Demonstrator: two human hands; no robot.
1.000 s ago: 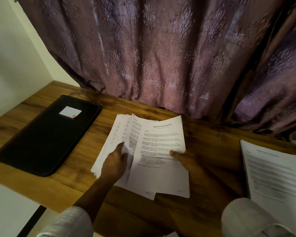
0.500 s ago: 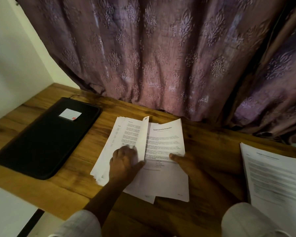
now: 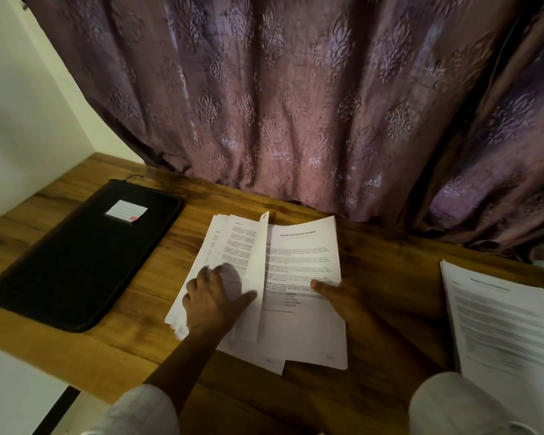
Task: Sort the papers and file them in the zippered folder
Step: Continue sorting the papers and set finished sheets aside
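Note:
A loose fan of printed papers (image 3: 299, 268) lies in the middle of the wooden desk (image 3: 387, 255). My left hand (image 3: 214, 299) rests on the left part of the fan, its fingers blurred. Its thumb lies against one sheet (image 3: 259, 262) that stands up on edge. My right hand (image 3: 343, 296) holds the right-hand sheets at their right edge, thumb on top of the titled page. The black zippered folder (image 3: 85, 262) lies zipped up to the left, apart from both hands, with a white label (image 3: 126, 211) on it.
A second stack of printed pages (image 3: 500, 318) lies at the desk's right edge. A patterned purple curtain (image 3: 296, 105) hangs along the back of the desk. A white wall stands on the left. The desk's front edge runs below the folder.
My left hand has gone from gripping a sheet's edge to lying on the left pile. One sheet has risen on edge beside its thumb. My right hand has stayed put.

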